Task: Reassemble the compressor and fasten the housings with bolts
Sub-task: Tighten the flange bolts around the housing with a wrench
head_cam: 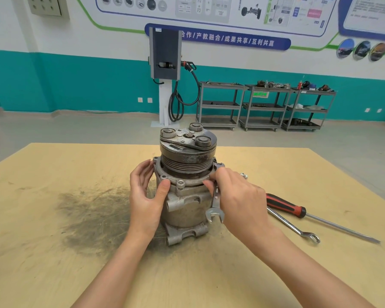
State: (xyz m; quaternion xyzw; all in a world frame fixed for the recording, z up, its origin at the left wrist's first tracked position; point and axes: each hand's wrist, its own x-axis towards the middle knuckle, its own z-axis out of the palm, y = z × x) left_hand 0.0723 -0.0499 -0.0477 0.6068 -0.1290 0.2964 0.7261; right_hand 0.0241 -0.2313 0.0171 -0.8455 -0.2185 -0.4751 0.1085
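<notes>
A grey metal compressor [185, 207] stands upright on the wooden table [53, 218], its dark pulley and clutch plate [188, 143] on top. A bolt head [181, 184] shows on the front of the housing flange. My left hand [146, 196] wraps the left side of the body, thumb resting on the flange. My right hand [238, 201] grips a silver open-end wrench [216, 196] at its middle. The wrench's upper jaw sits at the flange's right edge, and its lower jaw hangs free in front of the body.
A red-and-black screwdriver [298, 212] and a combination spanner [293, 227] lie on the table to the right. A small loose bolt [243, 175] lies behind my right hand. A dark grease smear [91, 210] covers the table on the left. Shelving carts [265, 105] stand by the far wall.
</notes>
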